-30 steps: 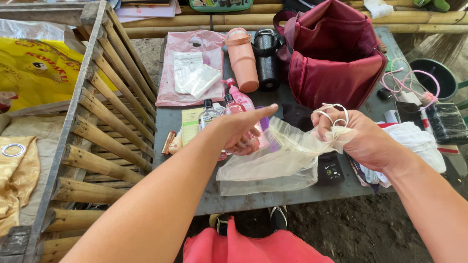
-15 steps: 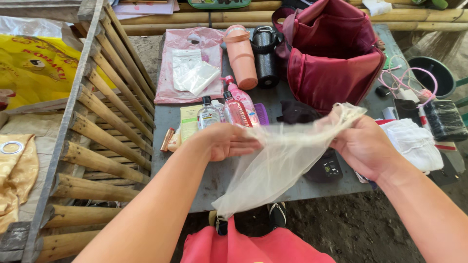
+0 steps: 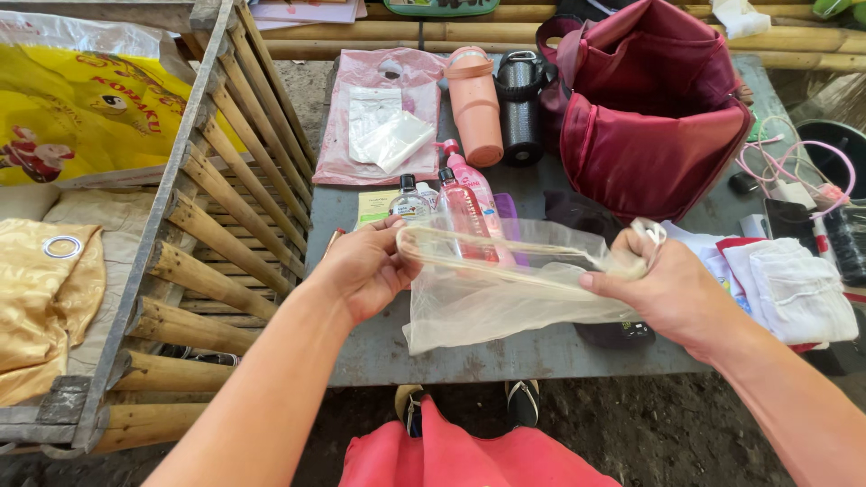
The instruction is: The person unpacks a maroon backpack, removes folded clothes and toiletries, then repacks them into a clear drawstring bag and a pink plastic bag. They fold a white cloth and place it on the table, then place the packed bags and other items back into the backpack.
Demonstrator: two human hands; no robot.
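Mid-step: stretching open the mouth of the sheer drawstring pouch (image 3: 505,289) above the grey table (image 3: 379,347). Left hand (image 3: 365,271) pinching the rim at 9 o'clock, right hand (image 3: 663,289) clamped on the rim at 3 o'clock (cord end bunched there). Next probably needs keeping the mouth wide, pink bottle (image 3: 469,194) waiting at 12.

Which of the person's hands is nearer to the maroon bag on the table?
Right. The right hand grips the mesh pouch just in front of the maroon bag; the left hand holds the pouch's other end, farther left, by the small bottles.
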